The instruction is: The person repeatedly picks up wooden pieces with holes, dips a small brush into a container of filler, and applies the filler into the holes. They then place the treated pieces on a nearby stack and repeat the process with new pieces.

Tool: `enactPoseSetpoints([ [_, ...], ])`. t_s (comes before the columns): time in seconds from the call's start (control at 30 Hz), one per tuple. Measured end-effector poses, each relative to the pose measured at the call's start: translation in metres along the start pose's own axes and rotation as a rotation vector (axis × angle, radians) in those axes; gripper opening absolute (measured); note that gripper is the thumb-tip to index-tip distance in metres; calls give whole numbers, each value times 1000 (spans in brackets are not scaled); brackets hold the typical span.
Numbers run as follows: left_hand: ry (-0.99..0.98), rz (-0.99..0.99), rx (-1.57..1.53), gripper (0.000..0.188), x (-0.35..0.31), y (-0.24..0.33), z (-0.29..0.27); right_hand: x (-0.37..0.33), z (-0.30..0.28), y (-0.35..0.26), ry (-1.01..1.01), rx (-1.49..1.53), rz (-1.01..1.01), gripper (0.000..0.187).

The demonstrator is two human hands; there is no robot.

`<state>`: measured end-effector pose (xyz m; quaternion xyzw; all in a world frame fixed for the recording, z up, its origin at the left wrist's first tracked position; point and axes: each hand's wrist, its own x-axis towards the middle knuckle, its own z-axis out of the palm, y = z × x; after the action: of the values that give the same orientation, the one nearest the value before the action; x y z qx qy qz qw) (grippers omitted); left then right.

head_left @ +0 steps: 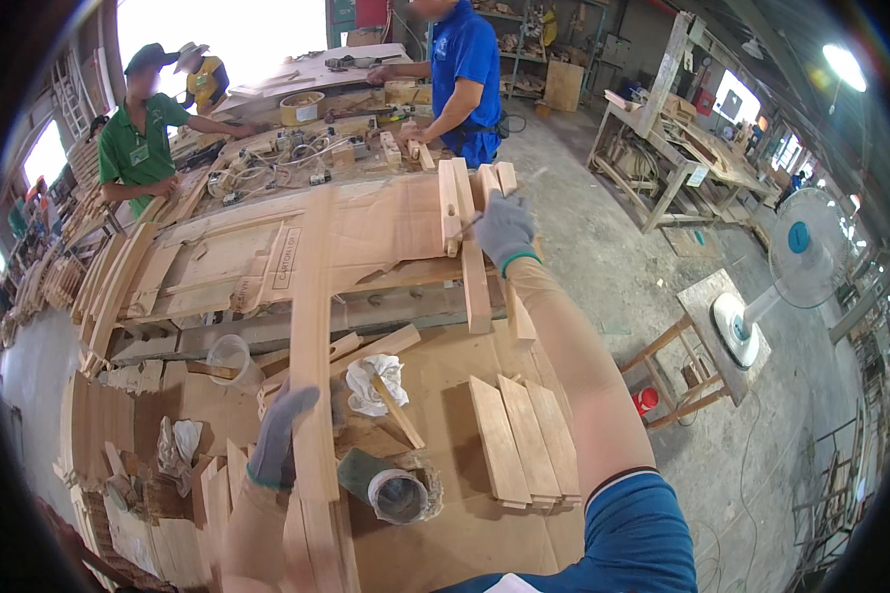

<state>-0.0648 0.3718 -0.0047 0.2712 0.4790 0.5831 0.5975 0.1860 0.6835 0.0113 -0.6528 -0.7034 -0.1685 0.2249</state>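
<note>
My left hand (279, 440), in a grey glove, grips the edge of a long pale wooden board (311, 326), one digit lying over its face. That board runs from near me out across the cardboard-covered bench. Out to the right, my right hand (507, 230), gloved in grey with a green cuff, is closed round a thin rod-like thing (473, 226) whose kind I cannot make out. It is over the ends of several upright-lying wooden bars (475, 287); one bar by the fingers has a slot in its side (452, 212).
Near me lie several slanted-end slats (526, 440), a grey pot (398, 494), a crumpled white cloth (374, 385) with a stick, and a clear plastic tub (232, 361). Two people in green (140, 143) and blue (465, 74) work across the bench. A fan (806, 237) stands right.
</note>
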Motion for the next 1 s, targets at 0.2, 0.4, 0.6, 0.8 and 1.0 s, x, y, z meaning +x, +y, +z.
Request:
enactPoseSetpoints([
  [0.2, -158, -221, -28, 38, 47, 17, 58, 2, 6, 31, -401, 332, 206, 44],
  [0.4, -134, -177, 60, 34, 108, 13, 80, 35, 16, 36, -498, 322, 202, 40],
  [0.6, -147, 20, 156, 44, 185, 3, 99, 15, 8, 35, -333, 339, 66, 66],
  [0.8, -32, 148, 544, 53, 225, -5, 107, -69, -48, 67, -88, 648, -184, 59],
  [1.0, -27, 305, 1303, 56, 231, 8, 95, -169, -99, 88, -54, 746, -237, 48],
])
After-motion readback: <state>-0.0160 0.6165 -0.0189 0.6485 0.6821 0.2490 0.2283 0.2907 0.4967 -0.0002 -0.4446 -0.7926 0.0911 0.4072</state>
